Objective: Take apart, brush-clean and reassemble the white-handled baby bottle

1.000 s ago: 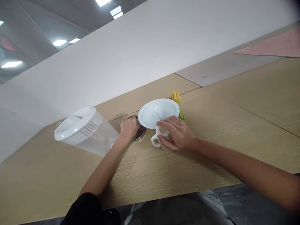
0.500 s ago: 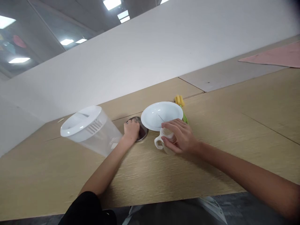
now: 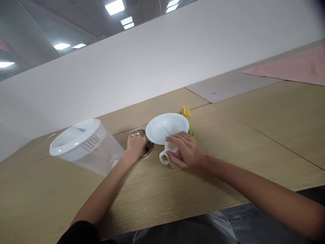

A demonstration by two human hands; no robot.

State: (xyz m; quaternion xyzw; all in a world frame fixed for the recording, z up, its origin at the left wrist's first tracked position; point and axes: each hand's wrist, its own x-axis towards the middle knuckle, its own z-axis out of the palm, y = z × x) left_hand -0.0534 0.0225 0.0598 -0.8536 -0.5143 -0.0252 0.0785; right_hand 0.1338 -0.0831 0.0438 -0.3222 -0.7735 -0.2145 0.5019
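My left hand (image 3: 136, 145) is closed over a shallow round dish (image 3: 149, 148) with a shiny metal rim and dark inside, resting on the table; the fingers hide much of it. My right hand (image 3: 186, 149) curls around a small white mug (image 3: 164, 157), its handle pointing left. The fingers cover most of the mug's top and right side. Just behind the mug stands a wide white bowl (image 3: 158, 127), close to both hands. A thin line, perhaps a stick, shows against the bowl above my right fingertips.
A tall translucent pitcher (image 3: 96, 154) with a white lid stands left of my left forearm. Behind the bowl's right side lies a yellow sponge brush head (image 3: 186, 111) with a green handle (image 3: 191, 128). A pink cloth (image 3: 291, 67) lies far right, along the white wall (image 3: 142, 67).
The whole view has shifted, so the things appear further left. Both hands keep their holds on the dish and the mug, with no clear movement against the table.
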